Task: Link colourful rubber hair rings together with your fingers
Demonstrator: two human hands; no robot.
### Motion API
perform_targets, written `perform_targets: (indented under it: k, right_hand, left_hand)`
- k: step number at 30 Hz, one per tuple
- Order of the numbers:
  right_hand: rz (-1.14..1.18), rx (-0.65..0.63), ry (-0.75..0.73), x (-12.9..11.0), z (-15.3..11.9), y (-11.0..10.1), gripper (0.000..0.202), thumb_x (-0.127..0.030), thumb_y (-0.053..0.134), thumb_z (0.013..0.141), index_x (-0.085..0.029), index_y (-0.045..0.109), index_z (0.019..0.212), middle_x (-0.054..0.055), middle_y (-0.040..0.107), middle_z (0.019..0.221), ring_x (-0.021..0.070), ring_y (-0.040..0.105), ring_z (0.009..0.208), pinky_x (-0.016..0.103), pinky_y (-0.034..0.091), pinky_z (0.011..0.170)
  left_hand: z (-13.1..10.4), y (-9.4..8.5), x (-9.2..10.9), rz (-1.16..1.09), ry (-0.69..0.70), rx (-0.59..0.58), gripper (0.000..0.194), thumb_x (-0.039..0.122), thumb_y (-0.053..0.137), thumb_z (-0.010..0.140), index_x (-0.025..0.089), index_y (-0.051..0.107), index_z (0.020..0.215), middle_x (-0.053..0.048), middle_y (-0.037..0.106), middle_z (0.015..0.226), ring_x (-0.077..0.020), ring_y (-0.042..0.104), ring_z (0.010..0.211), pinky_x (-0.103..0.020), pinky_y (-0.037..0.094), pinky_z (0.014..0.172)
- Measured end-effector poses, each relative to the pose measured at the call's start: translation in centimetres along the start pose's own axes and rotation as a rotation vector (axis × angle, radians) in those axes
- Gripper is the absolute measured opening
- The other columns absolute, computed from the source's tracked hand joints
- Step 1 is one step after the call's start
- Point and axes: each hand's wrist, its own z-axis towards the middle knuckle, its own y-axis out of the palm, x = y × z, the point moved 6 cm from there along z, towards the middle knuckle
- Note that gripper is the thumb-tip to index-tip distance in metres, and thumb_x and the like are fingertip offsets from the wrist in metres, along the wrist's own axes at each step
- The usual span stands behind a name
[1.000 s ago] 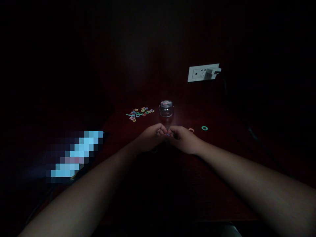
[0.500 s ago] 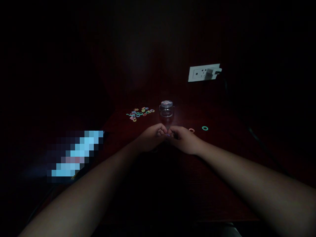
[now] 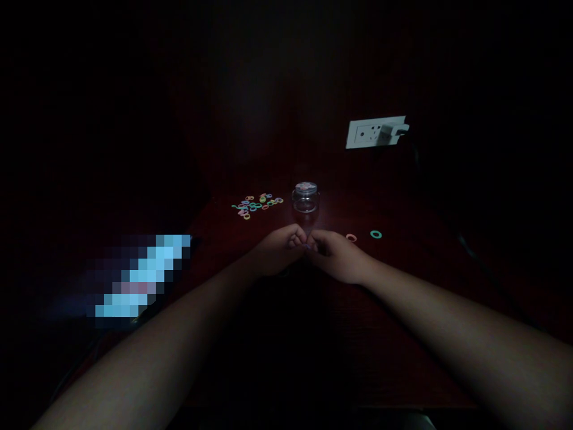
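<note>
In the middle of the head view, my left hand and my right hand meet at the fingertips, both with curled, pinching fingers. A tiny purplish spot shows where they touch; what they hold is too small and dark to make out. Just beyond them stands a clear lidded jar, upright. To the right of my right hand lie a pink ring-shaped band and a green ring-shaped band. Several coloured bands are scattered left of the jar.
A lit screen, pixelated, lies left of my left forearm. On the back wall is a white socket plate with a plug in it. A cable runs along the right. The dark red tabletop is dimly lit.
The whole scene sits slightly further right in the picture. My hands stay together at the fingertips in nearly the same pose, and the jar and bands lie as before.
</note>
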Motion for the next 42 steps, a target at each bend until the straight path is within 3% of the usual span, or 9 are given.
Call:
perform_targets:
  k: [19,32,42]
  right_hand:
    - [0.039,-0.001,0.049,0.36,0.27,0.04,0.011,-0.022,0.042,0.08,-0.018,0.047,0.071,-0.002,0.054,0.062,0.0098,0.047,0.055,0.022,0.033,0.05]
    - [-0.051,0.111,0.076,0.45,0.31,-0.75,0.01,-0.025,0.046,0.077,-0.018,0.049,0.07,-0.002,0.051,0.059,0.0092,0.046,0.052,0.021,0.031,0.047]
    - [-0.032,0.128,0.094,0.59,0.29,-0.56,0.01,-0.027,0.049,0.076,-0.018,0.049,0.07,-0.003,0.052,0.059,0.009,0.046,0.051,0.021,0.032,0.047]
  left_hand:
    - [-0.02,-0.09,-0.03,-0.035,-0.016,0.009,0.021,0.034,0.053,0.078,0.014,0.05,0.086,0.001,0.051,0.07,-0.0064,0.044,0.058,-0.018,0.035,0.053]
    - [-0.03,-0.37,-0.24,0.069,-0.047,0.02,0.016,0.03,0.055,0.075,0.015,0.048,0.078,0.004,0.047,0.061,-0.0051,0.039,0.051,-0.016,0.03,0.045]
    - [-0.09,0.08,-0.64,0.023,-0.097,-0.05,0.022,0.032,0.059,0.072,0.014,0.049,0.081,0.003,0.05,0.062,-0.0046,0.042,0.051,-0.016,0.032,0.045]
